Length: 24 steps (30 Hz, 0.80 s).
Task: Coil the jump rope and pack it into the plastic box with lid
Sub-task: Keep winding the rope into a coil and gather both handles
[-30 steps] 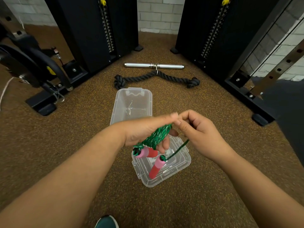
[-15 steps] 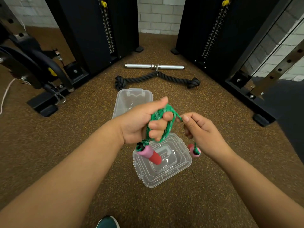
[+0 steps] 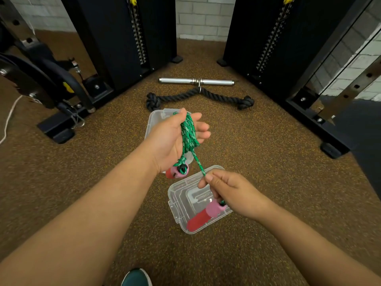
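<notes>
Green braided jump rope (image 3: 188, 135) is looped in several turns around our left hand (image 3: 175, 137), whose palm faces up and whose fingers are loosely spread, the thumb pressing the loops at the top. One pink-and-red handle (image 3: 177, 171) dangles just below that wrist. A single strand runs down from the coil to our right hand (image 3: 228, 193), which pinches it between thumb and forefinger with the other fingers curled; the second handle (image 3: 204, 216) hangs beneath this hand, its red end over the clear plastic piece on the floor closest to us (image 3: 177, 203). We cannot tell whether that handle touches the plastic. A second clear plastic piece (image 3: 156, 118) lies farther off, mostly hidden behind the left hand. Which one is box and which is lid we cannot tell. Beyond them, on the speckled brown rubber floor (image 3: 257, 162), lie a black triceps rope (image 3: 198, 96) and a chrome bar (image 3: 195, 81).
</notes>
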### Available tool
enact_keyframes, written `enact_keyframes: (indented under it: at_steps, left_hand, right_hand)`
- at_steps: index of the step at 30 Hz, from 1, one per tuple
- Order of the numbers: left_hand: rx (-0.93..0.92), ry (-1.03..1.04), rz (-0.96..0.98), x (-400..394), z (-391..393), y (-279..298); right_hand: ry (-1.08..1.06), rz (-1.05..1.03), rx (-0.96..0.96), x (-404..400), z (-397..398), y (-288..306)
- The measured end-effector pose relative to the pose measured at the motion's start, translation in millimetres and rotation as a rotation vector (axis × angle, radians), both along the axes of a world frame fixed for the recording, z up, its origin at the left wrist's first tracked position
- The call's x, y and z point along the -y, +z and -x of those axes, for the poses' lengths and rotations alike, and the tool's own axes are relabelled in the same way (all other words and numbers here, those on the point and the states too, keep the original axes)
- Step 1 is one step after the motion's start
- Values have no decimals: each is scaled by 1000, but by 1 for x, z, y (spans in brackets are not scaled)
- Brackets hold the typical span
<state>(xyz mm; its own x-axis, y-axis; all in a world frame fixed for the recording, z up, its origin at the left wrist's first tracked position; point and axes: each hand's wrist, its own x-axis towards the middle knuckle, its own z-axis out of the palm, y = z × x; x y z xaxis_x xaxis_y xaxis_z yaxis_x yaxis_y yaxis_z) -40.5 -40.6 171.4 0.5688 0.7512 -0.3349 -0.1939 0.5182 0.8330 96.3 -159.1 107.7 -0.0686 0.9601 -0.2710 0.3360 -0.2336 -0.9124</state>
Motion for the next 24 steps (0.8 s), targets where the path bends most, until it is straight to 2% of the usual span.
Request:
enact_keyframes:
  at_steps: [4,8,11,14,18,21,24]
  left_hand:
    - [-126,31,-85,-1,1,-6]
    - [-283,-11,-216,0,2,-11]
    - [-514,-138,-352,5,3,-8]
    - [-656,-338,-362,11,5,-7]
    - [-684,-576,-326,15,4,-7]
    - [-587,-685,-293,15,4,-4]
    - [-493,-724,-201,14,3,-4]
  right_hand:
    - [19,-71,35,0,8,15]
    - [-10,-46,-2,1,8,27]
    - [-32,-84,-11,-1,1,33]
    - [-54,-136,12,-5,-9,39]
    - [-79,-197,62,-8,-20,42]
    - [-97,-248,128,-10,-28,40]
    - [-176,-264,29,-13,-31,34]
